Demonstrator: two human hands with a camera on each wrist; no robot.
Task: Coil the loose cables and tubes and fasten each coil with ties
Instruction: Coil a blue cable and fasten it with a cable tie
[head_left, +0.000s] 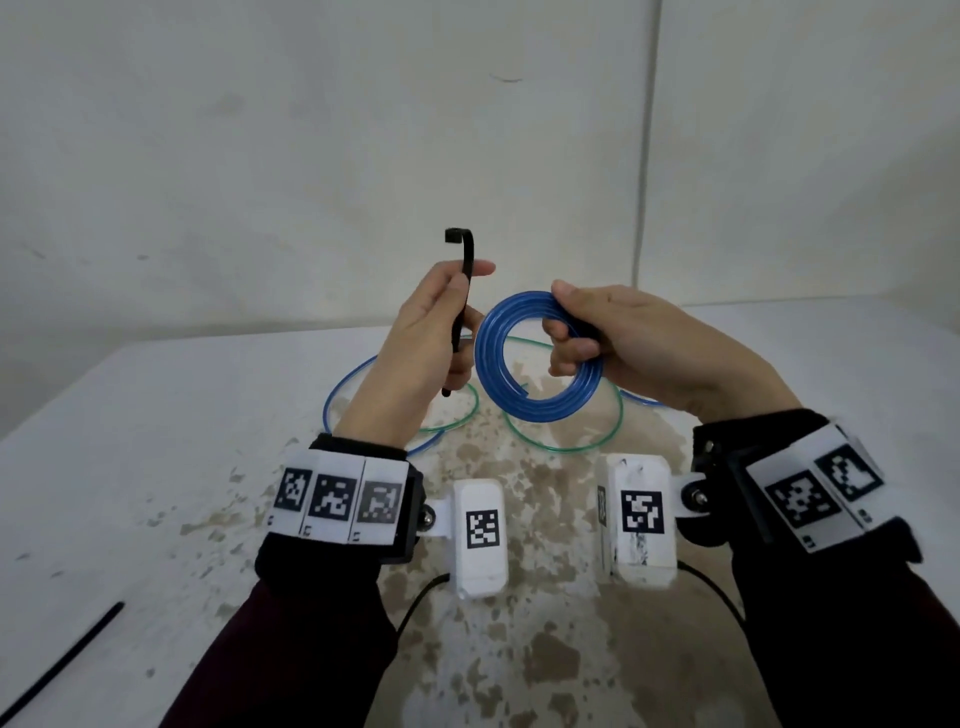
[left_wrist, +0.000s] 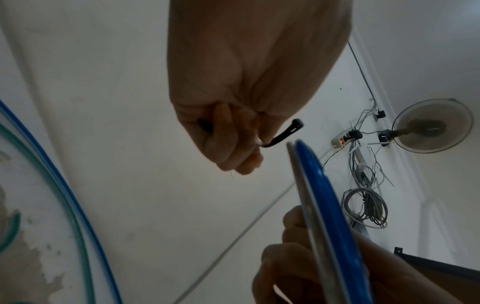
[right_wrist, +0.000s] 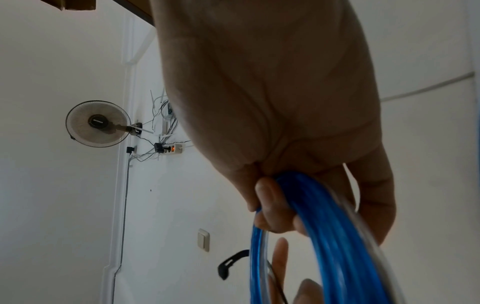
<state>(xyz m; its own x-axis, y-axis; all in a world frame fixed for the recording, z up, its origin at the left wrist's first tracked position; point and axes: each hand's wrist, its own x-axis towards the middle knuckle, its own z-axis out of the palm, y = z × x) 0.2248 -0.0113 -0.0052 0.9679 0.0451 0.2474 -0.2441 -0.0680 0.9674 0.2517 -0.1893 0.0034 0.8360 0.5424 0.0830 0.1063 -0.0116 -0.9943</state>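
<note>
My right hand (head_left: 571, 332) grips a coiled blue tube (head_left: 498, 374) by its upper right side, holding it upright above the table; the same blue coil (right_wrist: 324, 236) runs through my curled fingers (right_wrist: 270, 205) in the right wrist view. My left hand (head_left: 452, 312) pinches a black cable tie (head_left: 465, 270) upright, its head bent over at the top, just left of the coil. In the left wrist view the tie (left_wrist: 103, 133) sticks out of my fist beside the coil (left_wrist: 332, 205). Loose thin blue tube (head_left: 343, 384) and green tube (head_left: 566, 444) lie on the table below.
The white table (head_left: 156, 441) has a worn, stained patch in the middle. Another black tie (head_left: 67, 660) lies at the front left edge. A plain wall rises right behind the table. A wall fan (right_wrist: 97, 126) and a power strip (right_wrist: 172, 149) show in the right wrist view.
</note>
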